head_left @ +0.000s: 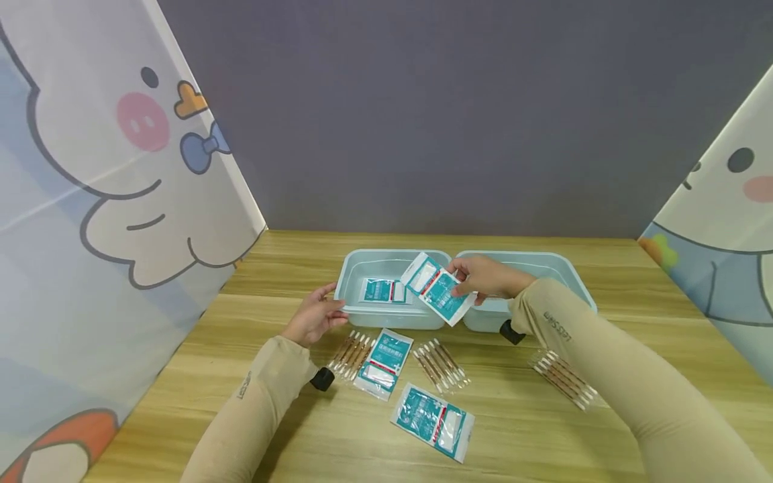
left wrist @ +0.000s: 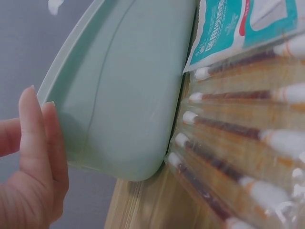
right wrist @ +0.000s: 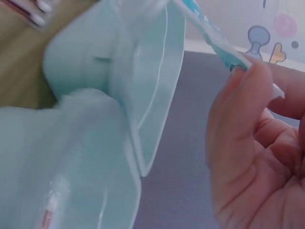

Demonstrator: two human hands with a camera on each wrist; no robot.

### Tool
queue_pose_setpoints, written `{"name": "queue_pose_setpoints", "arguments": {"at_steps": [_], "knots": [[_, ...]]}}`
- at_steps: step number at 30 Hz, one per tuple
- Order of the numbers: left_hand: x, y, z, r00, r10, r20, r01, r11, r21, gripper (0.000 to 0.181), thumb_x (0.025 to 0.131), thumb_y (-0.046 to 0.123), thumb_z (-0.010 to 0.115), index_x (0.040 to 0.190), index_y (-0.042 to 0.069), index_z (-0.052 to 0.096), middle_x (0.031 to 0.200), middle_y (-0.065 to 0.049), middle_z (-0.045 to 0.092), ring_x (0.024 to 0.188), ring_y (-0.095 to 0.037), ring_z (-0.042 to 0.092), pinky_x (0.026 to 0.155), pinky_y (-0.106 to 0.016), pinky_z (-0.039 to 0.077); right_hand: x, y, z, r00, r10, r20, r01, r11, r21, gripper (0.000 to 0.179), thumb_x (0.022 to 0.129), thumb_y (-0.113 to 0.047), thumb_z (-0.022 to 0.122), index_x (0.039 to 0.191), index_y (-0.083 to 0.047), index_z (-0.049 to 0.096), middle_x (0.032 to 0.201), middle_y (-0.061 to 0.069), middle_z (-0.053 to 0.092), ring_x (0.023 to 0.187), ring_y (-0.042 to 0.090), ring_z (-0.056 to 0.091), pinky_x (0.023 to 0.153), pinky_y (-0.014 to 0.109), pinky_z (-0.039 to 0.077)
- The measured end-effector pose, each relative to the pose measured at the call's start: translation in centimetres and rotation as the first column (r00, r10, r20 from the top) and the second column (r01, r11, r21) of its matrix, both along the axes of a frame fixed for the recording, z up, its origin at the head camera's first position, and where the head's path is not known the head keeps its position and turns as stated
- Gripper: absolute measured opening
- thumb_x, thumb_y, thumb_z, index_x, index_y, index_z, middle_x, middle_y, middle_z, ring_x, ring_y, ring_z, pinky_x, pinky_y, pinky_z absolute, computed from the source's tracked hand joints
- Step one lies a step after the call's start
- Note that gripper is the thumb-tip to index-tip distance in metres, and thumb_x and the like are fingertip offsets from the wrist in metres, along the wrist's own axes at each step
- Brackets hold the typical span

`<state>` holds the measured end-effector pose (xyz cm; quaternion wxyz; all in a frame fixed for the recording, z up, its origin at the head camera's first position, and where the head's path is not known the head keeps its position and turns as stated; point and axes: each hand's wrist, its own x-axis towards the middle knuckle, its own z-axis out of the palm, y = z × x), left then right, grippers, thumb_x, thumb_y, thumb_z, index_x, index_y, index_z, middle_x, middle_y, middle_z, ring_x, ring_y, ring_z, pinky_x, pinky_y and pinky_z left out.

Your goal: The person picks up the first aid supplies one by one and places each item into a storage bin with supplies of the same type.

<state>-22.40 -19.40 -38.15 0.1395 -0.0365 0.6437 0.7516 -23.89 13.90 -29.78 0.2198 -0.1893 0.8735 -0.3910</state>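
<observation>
My right hand point(head_left: 490, 276) pinches a teal-and-white sealed medical packet point(head_left: 443, 298) between thumb and fingers, holding it tilted above the right side of the left pale-green bin point(head_left: 398, 320). In the right wrist view the same packet point(right wrist: 217, 40) shows nearly edge-on. Another such packet point(head_left: 377, 290) lies inside the left bin. At that bin's left end, my left hand point(head_left: 315, 315) touches the rim, its fingers fairly straight in the left wrist view. The right pale-green bin point(head_left: 543, 258) stands alongside, partly hidden by my right hand and sleeve.
Before the bins lie two more teal packets point(head_left: 383, 362) point(head_left: 433, 422) and clear-wrapped bundles of brown-stemmed cotton swabs point(head_left: 353, 355) point(head_left: 441, 365) point(head_left: 564, 379). A grey panel point(head_left: 447, 121) rises behind the wooden table point(head_left: 290, 261). Cartoon-printed sheets point(head_left: 121, 168) flank both sides.
</observation>
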Motion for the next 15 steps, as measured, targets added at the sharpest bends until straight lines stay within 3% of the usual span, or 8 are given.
{"name": "queue_pose_setpoints", "arguments": {"at_steps": [9,15], "knots": [[0.1,0.1,0.2,1.0,0.028,0.007,-0.028,1.0,0.001,0.061,0.096,-0.009,0.043,0.15,-0.003,0.016,0.097,-0.016,0.05,0.06,-0.011,0.058,0.059,-0.019,0.055,-3.3,-3.6,1.5,1.0,0.008,-0.03,-0.005,0.994,0.11,0.042,0.09,-0.001,0.063,0.13,0.001,0.051,0.11,0.017,0.05,0.081,0.018,0.052,0.053,0.026,0.052],[0.1,0.5,0.3,1.0,0.021,0.0,-0.021,1.0,-0.013,0.06,0.097,-0.009,0.043,0.15,-0.002,0.017,0.095,-0.015,0.051,0.063,-0.013,0.057,0.06,-0.02,0.055,-4.7,-5.9,1.5,0.999,0.041,-0.007,-0.039,0.981,0.19,0.044,0.091,-0.001,0.061,0.134,0.0,0.049,0.106,0.014,0.05,0.072,0.014,0.045,0.051,0.023,0.051]]}}
